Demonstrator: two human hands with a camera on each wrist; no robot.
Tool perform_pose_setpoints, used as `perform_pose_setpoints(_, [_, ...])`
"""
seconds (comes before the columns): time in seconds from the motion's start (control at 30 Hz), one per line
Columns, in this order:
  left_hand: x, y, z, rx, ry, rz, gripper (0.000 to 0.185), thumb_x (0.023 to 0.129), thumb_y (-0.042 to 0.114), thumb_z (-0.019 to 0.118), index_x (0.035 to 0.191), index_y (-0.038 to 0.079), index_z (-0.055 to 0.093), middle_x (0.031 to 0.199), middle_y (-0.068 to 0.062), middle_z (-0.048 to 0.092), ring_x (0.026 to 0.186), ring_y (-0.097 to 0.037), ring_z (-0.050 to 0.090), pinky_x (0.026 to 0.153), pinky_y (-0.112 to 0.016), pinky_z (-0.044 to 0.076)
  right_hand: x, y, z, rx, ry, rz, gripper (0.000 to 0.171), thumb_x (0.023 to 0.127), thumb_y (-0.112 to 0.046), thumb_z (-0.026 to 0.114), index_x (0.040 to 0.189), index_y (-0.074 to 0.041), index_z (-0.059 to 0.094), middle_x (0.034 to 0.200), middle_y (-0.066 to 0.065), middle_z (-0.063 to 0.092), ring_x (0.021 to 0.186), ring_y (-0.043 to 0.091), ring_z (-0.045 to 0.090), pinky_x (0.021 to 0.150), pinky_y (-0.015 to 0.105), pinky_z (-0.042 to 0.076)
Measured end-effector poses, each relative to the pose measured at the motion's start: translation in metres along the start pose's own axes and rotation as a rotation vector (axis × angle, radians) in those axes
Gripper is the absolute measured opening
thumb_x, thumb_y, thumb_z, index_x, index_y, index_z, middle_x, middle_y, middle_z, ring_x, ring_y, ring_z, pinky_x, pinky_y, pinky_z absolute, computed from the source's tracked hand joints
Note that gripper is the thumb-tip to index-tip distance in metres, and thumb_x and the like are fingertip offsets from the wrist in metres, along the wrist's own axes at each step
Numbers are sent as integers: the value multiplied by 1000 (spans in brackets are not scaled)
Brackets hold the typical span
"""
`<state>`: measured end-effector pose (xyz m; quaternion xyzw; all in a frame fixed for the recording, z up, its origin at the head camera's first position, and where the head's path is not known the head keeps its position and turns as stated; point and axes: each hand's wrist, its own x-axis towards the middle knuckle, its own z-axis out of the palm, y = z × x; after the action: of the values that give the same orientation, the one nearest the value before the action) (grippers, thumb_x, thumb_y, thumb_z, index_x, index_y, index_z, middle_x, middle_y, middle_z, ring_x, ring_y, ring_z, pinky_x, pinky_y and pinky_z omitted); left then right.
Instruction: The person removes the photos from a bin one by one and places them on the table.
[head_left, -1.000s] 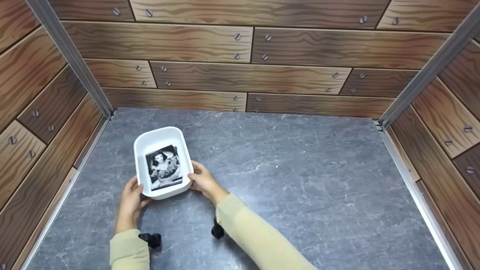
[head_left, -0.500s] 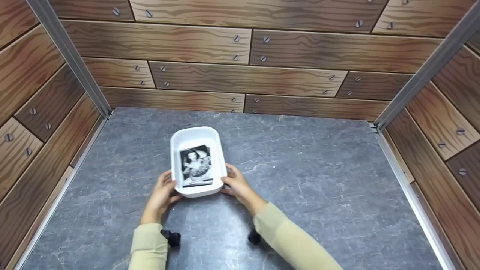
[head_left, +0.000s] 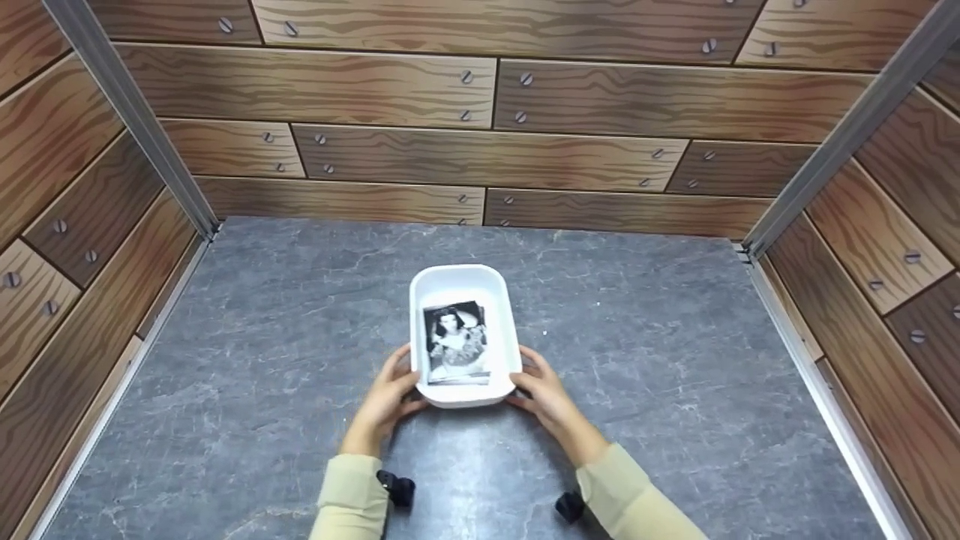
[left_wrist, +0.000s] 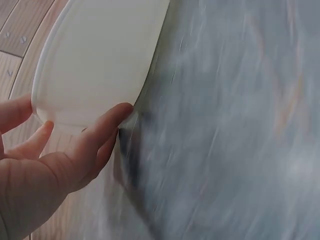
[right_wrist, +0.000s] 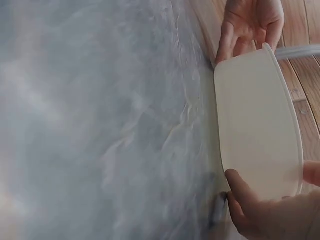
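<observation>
White tray [head_left: 457, 286] held by two hands at its near end

The tray sits midway between the left wall [head_left: 75, 187] and the right wall [head_left: 862, 225], well short of the far wall [head_left: 390, 90], over the grey tabletop [head_left: 660, 337]. It appears lifted, though the gap below is hard to judge. The left hand [head_left: 384, 397] and right hand [head_left: 546, 397] grip opposite near corners, fingers bent around the wall, some at the rim, others down by the base edge.

The likeliest trouble is at the far end, which nothing visible supports: a loosened grip could let it dip, and the black-and-white print [head_left: 457, 343] lying loose inside might slide that way. Uneven hands could also twist the tray, and lowering it with fingers near the base might pinch them against the tabletop.

The tray's long axis runs near to far, its far end leaning very slightly left. It seems level from left to right. The print lies roughly along the same line, its pictured head toward the far end.
</observation>
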<state>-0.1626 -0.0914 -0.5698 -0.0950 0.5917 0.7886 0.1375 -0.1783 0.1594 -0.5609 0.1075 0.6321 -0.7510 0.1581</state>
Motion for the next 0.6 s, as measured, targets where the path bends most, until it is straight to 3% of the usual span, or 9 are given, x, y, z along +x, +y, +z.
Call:
perform_pose_setpoints(0.27, [-9,-17,21,-32,-61,1,63,97,8,51,152,5,21,149,-32,29,112,-27,56,85,-43,58,-22,7,-27,27,39,3,64,90,0,52,150,-1,28,135,27,43,110,26,54,96,52,50])
perform_pose_setpoints(0.47, [-7,-17,26,-32,-53,8,64,96,10,53,152,6,23,151,-30,28,122,-35,51,87,-47,57,-26,6,-33,17,39,-7,63,91,0,53,149,2,27,135,28,44,106,22,56,98,53,49])
perform_pose_setpoints(0.6, [-6,-15,27,-35,-42,-5,62,96,9,52,152,6,25,151,-29,30,123,-35,50,85,-47,57,-26,-1,-32,-51,53,-17,64,92,-1,54,148,6,25,142,33,38,119,35,53,102,50,47])
